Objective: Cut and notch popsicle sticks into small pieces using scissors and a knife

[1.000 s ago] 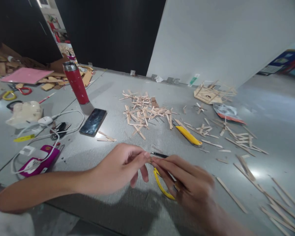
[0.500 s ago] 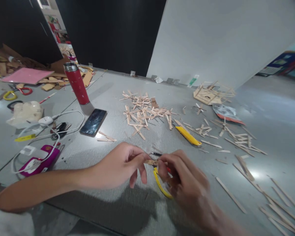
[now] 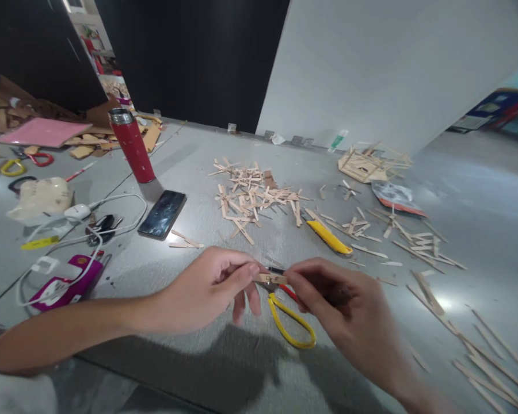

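Between my two hands is a short flat wooden stick (image 3: 271, 279) with small dark marks on its face. My left hand (image 3: 218, 287) pinches its left end between thumb and fingers. At the other end, the thumb and fingertips of my right hand (image 3: 336, 305) close on the stick. Below it on the table lie scissors (image 3: 292, 322) with one yellow and one red handle; their blades are mostly hidden behind the stick and hands. A thin dark pen-like tool (image 3: 276, 269) shows just behind the stick.
Beyond my hands lies a heap of small wood pieces (image 3: 250, 195), with a yellow utility knife (image 3: 329, 237) to its right. Loose sticks (image 3: 427, 247) spread rightward, near a wooden frame model (image 3: 371, 164). On the left are a phone (image 3: 163, 214), a red bottle (image 3: 132, 146) and a white cable (image 3: 125, 196).
My right hand has shifted right and turned, with its fingers further along the stick. More of the stick and the yellow scissor handle now show. My left hand stays nearly in place.
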Available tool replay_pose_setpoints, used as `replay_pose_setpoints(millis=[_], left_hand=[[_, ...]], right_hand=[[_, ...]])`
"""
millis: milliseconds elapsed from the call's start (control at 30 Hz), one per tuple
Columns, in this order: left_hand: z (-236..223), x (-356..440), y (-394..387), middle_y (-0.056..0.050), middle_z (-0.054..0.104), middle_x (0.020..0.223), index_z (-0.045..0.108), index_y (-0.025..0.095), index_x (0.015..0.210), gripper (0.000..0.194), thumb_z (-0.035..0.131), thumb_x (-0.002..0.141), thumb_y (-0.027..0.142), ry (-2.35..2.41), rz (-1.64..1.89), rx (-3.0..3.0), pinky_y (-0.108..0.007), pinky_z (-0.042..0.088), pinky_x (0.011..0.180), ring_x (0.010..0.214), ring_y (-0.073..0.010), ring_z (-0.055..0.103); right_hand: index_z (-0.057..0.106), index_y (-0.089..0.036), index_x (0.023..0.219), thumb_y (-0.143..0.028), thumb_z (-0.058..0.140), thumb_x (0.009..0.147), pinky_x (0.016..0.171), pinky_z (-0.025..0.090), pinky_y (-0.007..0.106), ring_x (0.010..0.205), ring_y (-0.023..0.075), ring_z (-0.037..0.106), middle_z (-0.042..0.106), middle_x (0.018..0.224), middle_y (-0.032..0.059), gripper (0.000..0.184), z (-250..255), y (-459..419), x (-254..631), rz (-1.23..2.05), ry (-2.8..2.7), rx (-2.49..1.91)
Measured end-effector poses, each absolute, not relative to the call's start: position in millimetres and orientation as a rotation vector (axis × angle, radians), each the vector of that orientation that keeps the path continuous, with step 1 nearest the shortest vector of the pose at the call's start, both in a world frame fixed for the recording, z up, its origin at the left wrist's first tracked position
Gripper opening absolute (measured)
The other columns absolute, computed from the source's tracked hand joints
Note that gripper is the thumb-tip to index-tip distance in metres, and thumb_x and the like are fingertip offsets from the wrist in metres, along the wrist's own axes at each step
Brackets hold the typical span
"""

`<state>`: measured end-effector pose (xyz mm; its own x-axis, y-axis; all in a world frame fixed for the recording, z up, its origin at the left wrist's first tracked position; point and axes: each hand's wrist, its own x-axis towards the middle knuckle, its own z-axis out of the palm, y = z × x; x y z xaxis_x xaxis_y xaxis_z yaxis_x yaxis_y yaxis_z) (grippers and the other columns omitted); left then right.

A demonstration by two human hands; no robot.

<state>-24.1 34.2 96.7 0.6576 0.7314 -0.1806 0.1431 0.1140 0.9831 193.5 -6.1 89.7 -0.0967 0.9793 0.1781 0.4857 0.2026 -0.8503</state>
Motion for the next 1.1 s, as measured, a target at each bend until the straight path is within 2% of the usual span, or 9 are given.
replay_pose_setpoints(millis=[133, 200, 300, 400, 467, 600, 667, 933, 1100], left_hand=[[96, -25, 38, -0.009, 0.075, 0.086, 0.066, 0.011, 0.122, 0.037, 0.047, 0.107, 0.04, 0.668, 0.372, 1.298, -0.019, 0.04, 0.044, 0.056, -0.0116, 0.065], [96, -24, 38, -0.009, 0.075, 0.085, 0.067, 0.011, 0.115, 0.036, 0.048, 0.107, 0.04, 0.686, 0.376, 1.315, -0.019, 0.04, 0.045, 0.055, -0.011, 0.064], [96, -23, 36, -0.006, 0.073, 0.078, 0.066, 0.012, 0.101, 0.032, 0.05, 0.106, 0.039, 0.755, 0.462, 1.347, -0.018, 0.038, 0.045, 0.053, -0.0096, 0.062], [95, -22, 34, -0.005, 0.071, 0.075, 0.064, 0.013, 0.096, 0.029, 0.053, 0.105, 0.039, 0.784, 0.56, 1.339, -0.018, 0.038, 0.044, 0.052, -0.0092, 0.06], [95, -22, 33, -0.004, 0.071, 0.074, 0.064, 0.013, 0.101, 0.027, 0.055, 0.104, 0.038, 0.786, 0.588, 1.324, -0.018, 0.039, 0.045, 0.052, -0.0091, 0.059], [97, -23, 33, -0.003, 0.071, 0.075, 0.067, 0.011, 0.116, 0.028, 0.054, 0.104, 0.034, 0.781, 0.599, 1.323, -0.019, 0.044, 0.048, 0.052, -0.0091, 0.059], [97, -23, 33, -0.003, 0.071, 0.075, 0.069, 0.01, 0.116, 0.03, 0.053, 0.105, 0.033, 0.775, 0.587, 1.34, -0.019, 0.045, 0.049, 0.051, -0.0091, 0.059], [99, -24, 33, -0.004, 0.07, 0.074, 0.073, 0.01, 0.109, 0.033, 0.051, 0.105, 0.034, 0.827, 0.521, 1.361, -0.018, 0.043, 0.048, 0.05, -0.0085, 0.058], [85, -24, 38, -0.004, 0.07, 0.075, 0.073, 0.01, 0.109, 0.034, 0.048, 0.105, 0.033, 0.835, 0.426, 1.382, -0.019, 0.044, 0.05, 0.049, -0.0089, 0.059]], right_hand=[[0.072, -0.019, 0.081, -0.034, 0.063, 0.097, 0.04, 0.039, 0.022, 0.045, 0.0114, 0.054, 0.063, 0.059, -0.0011, 0.023, 85, -9, 193, 0.775, -1.732, -1.381], [0.07, -0.021, 0.09, -0.035, 0.067, 0.095, 0.04, 0.039, 0.021, 0.044, 0.0107, 0.051, 0.058, 0.059, -0.0043, 0.015, 83, -10, 195, 0.706, -1.722, -1.398], [0.061, -0.024, 0.112, -0.037, 0.065, 0.097, 0.043, 0.045, 0.022, 0.048, 0.0114, 0.053, 0.058, 0.07, -0.0042, 0.021, 87, -13, 202, 0.488, -1.707, -1.407], [0.06, -0.026, 0.108, -0.029, 0.049, 0.105, 0.052, 0.051, 0.025, 0.06, 0.0144, 0.062, 0.064, 0.081, 0.0012, 0.013, 95, -17, 209, 0.184, -1.825, -1.384], [0.066, -0.027, 0.107, -0.022, 0.05, 0.105, 0.059, 0.054, 0.026, 0.069, 0.016, 0.069, 0.071, 0.088, 0.0033, 0.017, 98, -21, 214, -0.014, -1.965, -1.343], [0.064, -0.026, 0.137, -0.013, 0.052, 0.104, 0.071, 0.059, 0.026, 0.084, 0.0183, 0.077, 0.08, 0.109, 0.0065, 0.038, 92, -27, 222, -0.221, -2.246, -1.176], [0.061, -0.024, 0.144, -0.013, 0.05, 0.104, 0.074, 0.061, 0.029, 0.091, 0.022, 0.079, 0.08, 0.114, 0.0096, 0.043, 87, -28, 223, -0.249, -2.327, -1.134], [0.066, -0.027, 0.14, -0.014, 0.045, 0.106, 0.089, 0.065, 0.035, 0.102, 0.0263, 0.079, 0.078, 0.122, 0.0108, 0.042, 77, -29, 218, -0.305, -2.332, -1.093], [0.071, -0.014, 0.128, -0.01, 0.043, 0.105, 0.078, 0.065, 0.034, 0.094, 0.0266, 0.079, 0.078, 0.111, 0.0161, 0.036, 69, -20, 207, -0.341, -2.404, -1.023]])
